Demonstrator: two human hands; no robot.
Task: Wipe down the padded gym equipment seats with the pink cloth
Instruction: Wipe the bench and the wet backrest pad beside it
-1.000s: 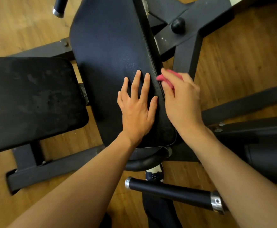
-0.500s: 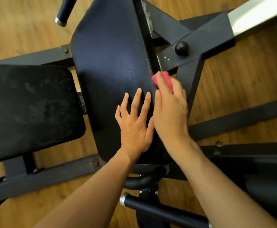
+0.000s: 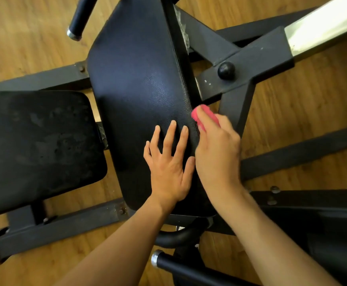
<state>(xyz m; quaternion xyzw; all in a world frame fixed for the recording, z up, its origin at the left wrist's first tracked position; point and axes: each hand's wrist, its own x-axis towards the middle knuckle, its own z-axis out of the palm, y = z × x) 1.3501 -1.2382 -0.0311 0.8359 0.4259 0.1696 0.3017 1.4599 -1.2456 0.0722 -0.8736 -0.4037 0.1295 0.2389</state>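
The left hand lies flat, fingers straight and spread, on the lower middle of the long padded seat that runs from the top centre of the frame down to the centre; it holds nothing, and by my reading it is there to brace the pad and steady the person while the other hand works. The right hand sits just beside it, at the pad's right edge, with its fingers curled round the pink cloth, which pokes out as a folded wad past the fingertips, a little right of the frame's centre. The cloth is pressed to the side wall of the pad rather than its top face, which suggests the rim and seam are being wiped, where grime would gather against the dark metal frame just to the right. How much of the cloth actually touches the edge I cannot quite tell, since the hand covers most of it. A second padded seat fills the left of the frame, well apart from both hands; its surface looks blotchy and dull, so I judge it has yet to be cleaned. Below, wooden floor shows between the machine's bars, and a black handle bar lies at the bottom centre.
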